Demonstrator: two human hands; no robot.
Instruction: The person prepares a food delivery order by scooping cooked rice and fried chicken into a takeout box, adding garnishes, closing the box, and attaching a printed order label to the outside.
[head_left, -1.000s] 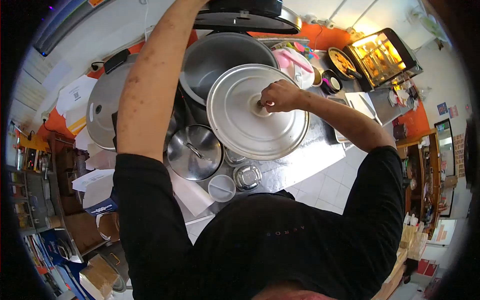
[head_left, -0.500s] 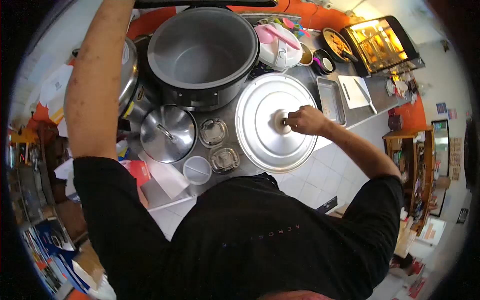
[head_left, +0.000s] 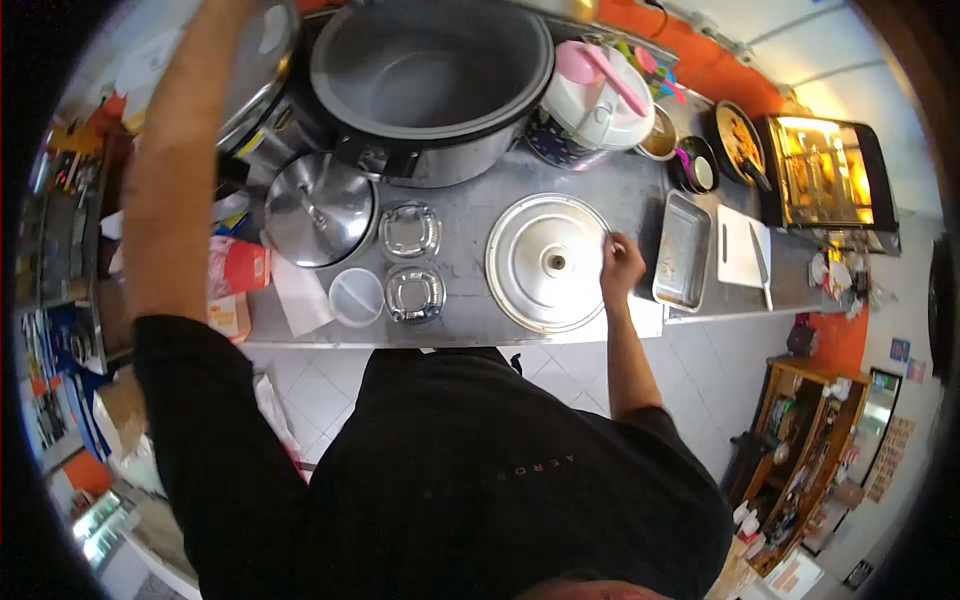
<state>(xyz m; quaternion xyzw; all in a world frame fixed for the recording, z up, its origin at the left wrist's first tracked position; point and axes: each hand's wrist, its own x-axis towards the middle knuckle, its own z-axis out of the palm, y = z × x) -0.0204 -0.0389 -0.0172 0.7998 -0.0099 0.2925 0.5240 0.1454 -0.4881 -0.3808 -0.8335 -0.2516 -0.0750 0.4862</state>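
Note:
A round silver metal pot lid (head_left: pixel 530 290) with a small fitting at its centre lies on the steel counter. My right hand (head_left: pixel 624 268) is closed on its right rim. My left forearm reaches up the left side past the top edge, and the left hand is out of view. A large cooker with a grey inner pot (head_left: pixel 430 75) stands with its top uncovered, behind and left of the lid. A smaller steel lid with a loop handle (head_left: pixel 320 212) lies below it. Two clear plastic containers (head_left: pixel 410 231) sit left of the silver lid.
A white-lidded pot (head_left: pixel 620 120) with a pink ladle stands behind. To the right are a metal tray (head_left: pixel 683 250), a cutting board (head_left: pixel 735 245) with a knife, a pan of food (head_left: pixel 738 140) and a lit glass-front oven (head_left: pixel 825 170). A round plastic container (head_left: pixel 356 297) sits near the front edge.
My right hand has gone from the silver lid's central knob to its right rim. The lid now appears smaller and lower, on the counter. The view has shifted.

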